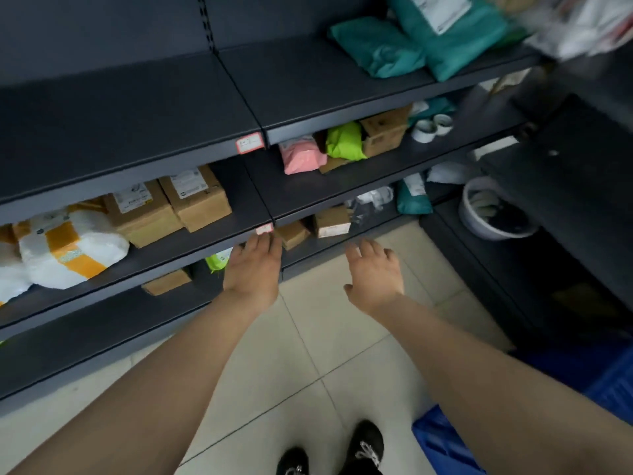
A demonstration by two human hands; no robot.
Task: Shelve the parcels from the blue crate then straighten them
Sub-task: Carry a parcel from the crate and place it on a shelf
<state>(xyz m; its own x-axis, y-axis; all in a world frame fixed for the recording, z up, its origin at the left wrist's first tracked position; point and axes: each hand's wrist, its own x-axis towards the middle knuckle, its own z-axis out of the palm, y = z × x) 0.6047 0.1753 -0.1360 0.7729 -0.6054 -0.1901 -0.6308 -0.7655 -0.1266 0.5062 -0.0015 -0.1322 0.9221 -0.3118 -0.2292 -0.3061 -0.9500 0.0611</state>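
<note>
My left hand (254, 269) is stretched out, palm down and empty, with its fingertips at the front edge of a dark shelf (191, 241). My right hand (375, 272) hovers open over the tiled floor, just short of the lower shelf. Two small cardboard parcels (331, 221) lie on that lower shelf beyond my fingers. The blue crate (609, 389) stands on the floor at my right, partly cut off by the frame edge. Brown boxes (195, 197) and a white taped bag (72, 248) rest on the shelf to the left.
Teal mailer bags (376, 46) lie on the top shelf. A pink bag (301, 156), a lime bag (344, 140) and a brown box sit on the middle shelf. A white basin (489, 209) stands on a side unit at right. My shoes (364, 443) are on the tiles.
</note>
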